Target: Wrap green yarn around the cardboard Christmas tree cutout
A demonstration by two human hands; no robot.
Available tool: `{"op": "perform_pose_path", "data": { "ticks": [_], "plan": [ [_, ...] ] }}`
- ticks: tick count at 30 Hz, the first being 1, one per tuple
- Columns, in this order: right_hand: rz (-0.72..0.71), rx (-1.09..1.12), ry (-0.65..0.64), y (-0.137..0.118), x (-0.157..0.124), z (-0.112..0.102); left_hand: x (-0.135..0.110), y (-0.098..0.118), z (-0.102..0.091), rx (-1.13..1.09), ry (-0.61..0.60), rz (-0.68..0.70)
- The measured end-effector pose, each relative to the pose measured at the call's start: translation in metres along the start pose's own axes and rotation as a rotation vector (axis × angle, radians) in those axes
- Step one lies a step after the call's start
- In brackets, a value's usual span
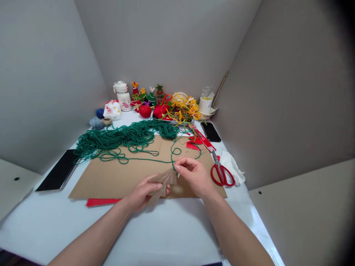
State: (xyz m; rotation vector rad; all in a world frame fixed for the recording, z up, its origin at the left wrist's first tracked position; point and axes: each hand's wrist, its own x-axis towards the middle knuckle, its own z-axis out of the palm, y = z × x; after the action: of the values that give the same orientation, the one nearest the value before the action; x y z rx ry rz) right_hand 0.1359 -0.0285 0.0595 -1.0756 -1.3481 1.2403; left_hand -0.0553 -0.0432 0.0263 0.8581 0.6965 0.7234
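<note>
Left hand (143,191) lightly pinches the brown pleated translucent sheet (169,178), right hand (196,176) pinches thin green yarn (173,167); I'd go easy, don't crush those pleats.

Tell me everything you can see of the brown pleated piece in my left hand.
The brown pleated piece looks like thin paper or fabric, its narrow folds fanning out in two parts. Your left hand holds it at a slant near the front edge of the cardboard. Green yarn runs to its upper end, beside your right hand; whether that hand touches it is unclear. The left hand hides part of it.
</note>
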Motion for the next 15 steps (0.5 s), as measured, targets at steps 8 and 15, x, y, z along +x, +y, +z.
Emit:
{"op": "perform_pose_path", "data": {
  "ticks": [8, 15],
  "plan": [
    [-0.016, -0.055, 0.002, -0.0022, -0.0016, 0.0005, -0.0005, -0.0001, 0.0013, -0.043, 0.068, -0.038],
    [-0.046, -0.077, -0.042, 0.0005, -0.0011, 0.0015, -0.0001, -0.0010, -0.0028, -0.052, 0.074, -0.021]
  ]
}}
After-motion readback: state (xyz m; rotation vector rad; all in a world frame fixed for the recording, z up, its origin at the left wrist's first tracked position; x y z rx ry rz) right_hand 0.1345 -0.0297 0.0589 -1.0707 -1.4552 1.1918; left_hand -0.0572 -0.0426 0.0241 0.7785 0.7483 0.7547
